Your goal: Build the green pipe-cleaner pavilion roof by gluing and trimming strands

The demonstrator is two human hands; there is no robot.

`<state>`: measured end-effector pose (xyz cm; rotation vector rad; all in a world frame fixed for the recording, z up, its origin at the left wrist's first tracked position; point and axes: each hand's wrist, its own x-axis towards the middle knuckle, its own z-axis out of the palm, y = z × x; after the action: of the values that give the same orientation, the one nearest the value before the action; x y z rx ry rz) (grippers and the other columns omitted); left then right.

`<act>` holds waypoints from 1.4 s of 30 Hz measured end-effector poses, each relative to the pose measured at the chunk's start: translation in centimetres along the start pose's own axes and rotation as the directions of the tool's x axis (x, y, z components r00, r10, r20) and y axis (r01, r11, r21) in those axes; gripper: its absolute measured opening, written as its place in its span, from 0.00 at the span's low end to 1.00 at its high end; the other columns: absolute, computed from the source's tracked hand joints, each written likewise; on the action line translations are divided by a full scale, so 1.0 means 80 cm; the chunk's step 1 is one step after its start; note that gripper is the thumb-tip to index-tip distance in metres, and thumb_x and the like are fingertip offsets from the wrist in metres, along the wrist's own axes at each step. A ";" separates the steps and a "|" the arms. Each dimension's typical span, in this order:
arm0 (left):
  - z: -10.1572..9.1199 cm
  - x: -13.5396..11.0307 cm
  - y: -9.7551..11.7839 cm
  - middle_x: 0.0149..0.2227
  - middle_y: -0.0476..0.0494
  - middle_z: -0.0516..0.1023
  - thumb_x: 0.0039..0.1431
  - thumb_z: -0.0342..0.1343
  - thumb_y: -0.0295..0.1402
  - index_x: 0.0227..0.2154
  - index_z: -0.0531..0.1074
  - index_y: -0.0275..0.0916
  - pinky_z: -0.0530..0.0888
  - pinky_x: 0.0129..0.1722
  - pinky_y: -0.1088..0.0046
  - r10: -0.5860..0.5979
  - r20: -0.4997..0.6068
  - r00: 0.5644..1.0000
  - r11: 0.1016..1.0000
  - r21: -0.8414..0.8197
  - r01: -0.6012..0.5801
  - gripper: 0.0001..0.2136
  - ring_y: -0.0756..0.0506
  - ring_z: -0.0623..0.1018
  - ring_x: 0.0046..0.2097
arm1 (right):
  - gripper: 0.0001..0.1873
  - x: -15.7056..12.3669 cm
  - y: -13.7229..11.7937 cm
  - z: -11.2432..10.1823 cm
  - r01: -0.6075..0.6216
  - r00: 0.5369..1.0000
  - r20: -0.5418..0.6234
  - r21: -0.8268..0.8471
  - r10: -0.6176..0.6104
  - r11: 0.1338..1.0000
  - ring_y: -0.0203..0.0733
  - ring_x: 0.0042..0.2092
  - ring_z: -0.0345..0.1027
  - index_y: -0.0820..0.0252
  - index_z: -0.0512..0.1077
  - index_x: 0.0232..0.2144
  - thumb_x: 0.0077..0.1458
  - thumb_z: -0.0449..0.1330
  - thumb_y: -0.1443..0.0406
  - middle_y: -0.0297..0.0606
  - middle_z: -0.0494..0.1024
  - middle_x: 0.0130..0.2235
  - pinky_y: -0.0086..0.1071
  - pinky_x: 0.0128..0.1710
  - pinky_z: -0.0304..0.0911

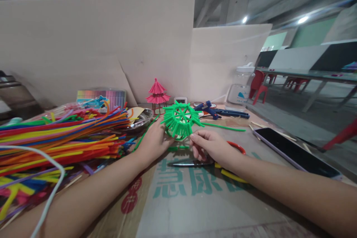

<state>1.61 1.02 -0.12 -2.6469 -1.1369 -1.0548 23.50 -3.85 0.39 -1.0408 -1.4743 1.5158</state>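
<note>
A round green pipe-cleaner frame (pixel 182 117), with spokes inside and short pieces sticking out around its rim, is held up above the table. My left hand (pixel 155 137) grips its left side, fingers partly hidden behind it. At its lower right edge my right hand (pixel 205 145) has thumb and fingertips pinched together; whatever is between them is too small to make out. Scissors (pixel 192 163) with an orange handle lie under my right hand. A long green pipe cleaner (pixel 223 126) stretches to the right, and a short green piece (pixel 178 148) lies below the frame.
Bundles of coloured pipe cleaners (pixel 64 130) cover the left side. Behind stand a pink pagoda model (pixel 157 93), a metal bowl (pixel 142 119), a blue glue gun (pixel 206 109) and a clear bottle (pixel 240 87). A phone (pixel 292 152) lies at right near several wooden sticks.
</note>
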 end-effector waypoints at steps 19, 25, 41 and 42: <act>0.003 -0.001 -0.004 0.54 0.39 0.73 0.60 0.59 0.37 0.58 0.65 0.41 0.69 0.60 0.54 -0.025 0.008 1.000 1.000 0.001 0.025 0.24 0.37 0.73 0.55 | 0.15 -0.013 -0.012 -0.025 0.438 0.771 -0.046 -0.686 -0.635 0.581 0.39 0.29 0.62 0.54 0.73 0.50 0.64 0.52 0.60 0.34 0.73 0.29 0.33 0.31 0.58; 0.003 0.000 -0.004 0.57 0.37 0.71 0.59 0.60 0.35 0.55 0.68 0.40 0.68 0.60 0.54 -0.019 -0.002 1.000 0.999 -0.033 0.019 0.21 0.37 0.71 0.58 | 0.25 -0.005 0.002 -0.026 0.433 0.802 0.037 -0.723 -0.596 0.538 0.37 0.27 0.58 0.55 0.61 0.63 0.64 0.50 0.66 0.29 0.66 0.26 0.32 0.29 0.53; 0.001 0.000 -0.001 0.52 0.38 0.74 0.61 0.58 0.37 0.55 0.67 0.39 0.70 0.59 0.53 0.000 0.004 1.000 1.000 0.010 0.000 0.20 0.38 0.74 0.54 | 0.27 -0.006 0.003 -0.022 0.429 0.817 0.103 -0.767 -0.567 0.478 0.39 0.30 0.62 0.54 0.61 0.62 0.62 0.48 0.70 0.33 0.71 0.31 0.32 0.32 0.55; 0.001 0.000 -0.001 0.52 0.38 0.74 0.61 0.58 0.37 0.54 0.68 0.39 0.69 0.59 0.53 -0.002 0.005 1.000 1.000 0.013 0.002 0.20 0.38 0.74 0.54 | 0.28 -0.007 0.003 -0.023 0.429 0.817 0.105 -0.769 -0.568 0.475 0.38 0.30 0.61 0.53 0.60 0.63 0.62 0.48 0.70 0.33 0.71 0.31 0.32 0.32 0.55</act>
<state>1.63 1.15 -0.21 -2.6408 -1.1438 -1.0378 25.41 -3.67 0.17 -0.9991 -2.1292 0.3051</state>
